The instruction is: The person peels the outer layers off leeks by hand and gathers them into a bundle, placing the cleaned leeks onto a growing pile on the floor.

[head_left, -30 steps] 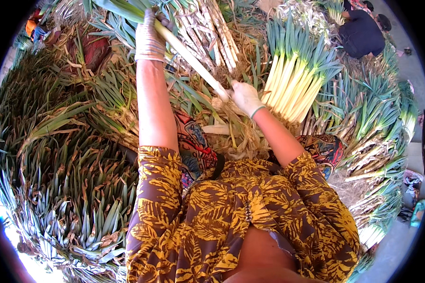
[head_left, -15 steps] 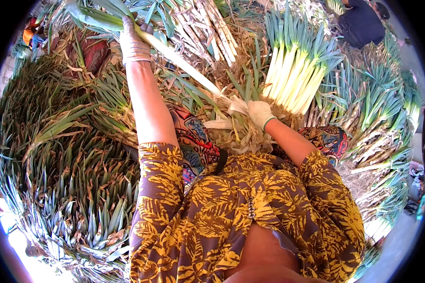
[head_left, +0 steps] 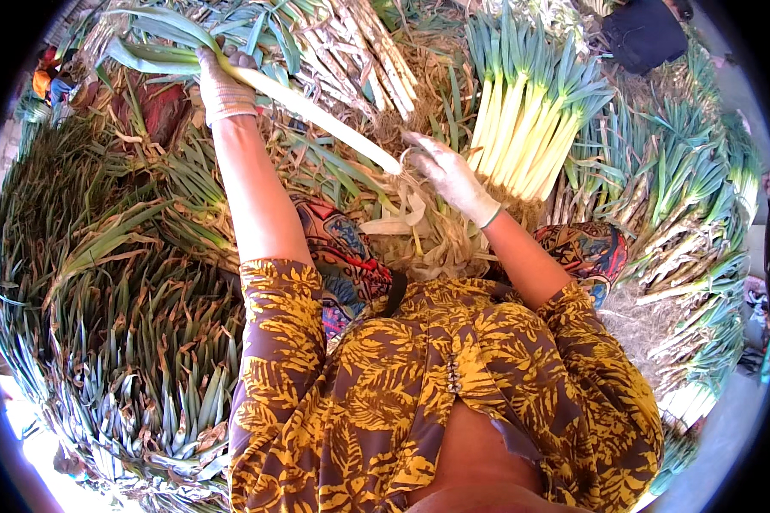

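Note:
A long leek (head_left: 325, 118) slants across the space in front of me, green leaves at the upper left and pale root end toward the middle. My left hand (head_left: 225, 81), in a soiled, dark-fingered glove, is wrapped round it just below the leaves. Close to the root end is my right hand (head_left: 453, 178) in a pale glove, its fingers stretched out and apart. Whether a fingertip touches the leek I cannot tell. Below that hand a pale peeled strip (head_left: 414, 209) hangs over a heap of stripped leaves (head_left: 441, 252) by my lap.
Cleaned leeks (head_left: 526, 120) stand in a bunch beyond my right hand. Unpeeled leeks (head_left: 364, 51) lie ahead, and more (head_left: 672, 248) are piled along the right. A large mass of leek tops (head_left: 137, 333) fills the left. Other people (head_left: 646, 34) are at the far edges.
My right hand has loosened from the pale strip at the root end, moved up and opened. The strip has dropped lower. My left hand and the leek have shifted slightly left.

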A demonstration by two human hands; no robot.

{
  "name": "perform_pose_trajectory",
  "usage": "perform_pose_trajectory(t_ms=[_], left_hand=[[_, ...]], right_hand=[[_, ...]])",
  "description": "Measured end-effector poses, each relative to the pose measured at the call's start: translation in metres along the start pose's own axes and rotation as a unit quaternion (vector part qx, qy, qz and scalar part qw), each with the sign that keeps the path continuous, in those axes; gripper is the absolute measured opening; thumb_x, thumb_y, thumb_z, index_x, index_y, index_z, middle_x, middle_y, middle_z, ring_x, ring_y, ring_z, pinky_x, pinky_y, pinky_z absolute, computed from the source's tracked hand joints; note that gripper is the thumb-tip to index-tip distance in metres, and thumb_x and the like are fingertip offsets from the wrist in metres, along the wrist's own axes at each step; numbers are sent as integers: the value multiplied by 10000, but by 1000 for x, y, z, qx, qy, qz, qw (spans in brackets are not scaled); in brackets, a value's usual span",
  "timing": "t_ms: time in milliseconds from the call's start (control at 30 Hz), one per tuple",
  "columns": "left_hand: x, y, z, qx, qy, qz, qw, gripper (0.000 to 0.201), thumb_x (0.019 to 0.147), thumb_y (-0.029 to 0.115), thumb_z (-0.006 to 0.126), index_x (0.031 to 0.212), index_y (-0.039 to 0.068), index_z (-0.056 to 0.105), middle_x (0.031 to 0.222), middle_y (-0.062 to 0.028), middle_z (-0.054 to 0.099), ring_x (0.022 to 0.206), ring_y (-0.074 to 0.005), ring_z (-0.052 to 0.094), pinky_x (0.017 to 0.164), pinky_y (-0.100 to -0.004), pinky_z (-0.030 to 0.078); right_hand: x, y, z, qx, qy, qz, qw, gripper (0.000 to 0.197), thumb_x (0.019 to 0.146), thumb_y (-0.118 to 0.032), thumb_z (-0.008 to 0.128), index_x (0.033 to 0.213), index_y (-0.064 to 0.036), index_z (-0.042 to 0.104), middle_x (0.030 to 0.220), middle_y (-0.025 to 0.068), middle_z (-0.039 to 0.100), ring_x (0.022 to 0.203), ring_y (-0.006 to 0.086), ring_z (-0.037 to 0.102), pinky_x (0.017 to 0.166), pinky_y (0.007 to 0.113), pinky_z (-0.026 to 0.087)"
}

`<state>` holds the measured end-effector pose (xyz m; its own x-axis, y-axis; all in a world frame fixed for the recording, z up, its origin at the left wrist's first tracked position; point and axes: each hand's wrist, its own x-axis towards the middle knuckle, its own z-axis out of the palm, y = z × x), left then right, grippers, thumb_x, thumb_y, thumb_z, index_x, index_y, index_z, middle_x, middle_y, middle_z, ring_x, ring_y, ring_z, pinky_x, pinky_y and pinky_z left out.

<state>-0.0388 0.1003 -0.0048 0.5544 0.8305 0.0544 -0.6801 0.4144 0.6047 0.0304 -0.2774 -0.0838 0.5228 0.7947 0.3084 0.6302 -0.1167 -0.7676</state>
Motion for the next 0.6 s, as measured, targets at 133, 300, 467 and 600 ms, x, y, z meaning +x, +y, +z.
perform_pose_trajectory(t_ms=[133, 300, 467, 600], left_hand=[[5, -8, -8, -47, -18, -16, 999, 422, 963, 498, 500, 998, 80, 541, 690, -7, 453, 524, -140, 399, 483, -286, 399], [7, -10, -13, 30, 27, 24, 999, 420, 935, 478, 569, 1086, 86, 551, 764, -15, 485, 625, -144, 453, 575, -289, 427], [15, -22, -20, 51, 25, -21, 998, 513, 910, 563, 551, 1124, 97, 560, 818, -35, 503, 695, -188, 471, 628, -338, 449], [-27, -56, 57, 28, -119, -115, 986, 558, 904, 565, 555, 1214, 100, 544, 866, -73, 588, 766, -227, 560, 737, -367, 496]], right_hand=[[-7, -12, 5, 32, -62, 76, 995, 237, 995, -188, 471, 1043, -27, 637, 921, 81, 676, 644, 145, 621, 656, 286, 568], [-49, 48, 4, -248, -292, 168, 908, 322, 976, -248, 480, 1087, 31, 595, 1003, 178, 653, 828, 243, 642, 810, 415, 549], [-15, -22, -12, -91, -183, 115, 972, 747, 928, -439, 557, 1473, -27, 254, 1394, 251, 447, 1197, 343, 533, 1008, 397, 452], [-15, -32, 3, -105, 8, 43, 994, 735, 892, -272, 635, 1497, -132, 242, 1293, 193, 553, 998, 302, 642, 852, 386, 566]])
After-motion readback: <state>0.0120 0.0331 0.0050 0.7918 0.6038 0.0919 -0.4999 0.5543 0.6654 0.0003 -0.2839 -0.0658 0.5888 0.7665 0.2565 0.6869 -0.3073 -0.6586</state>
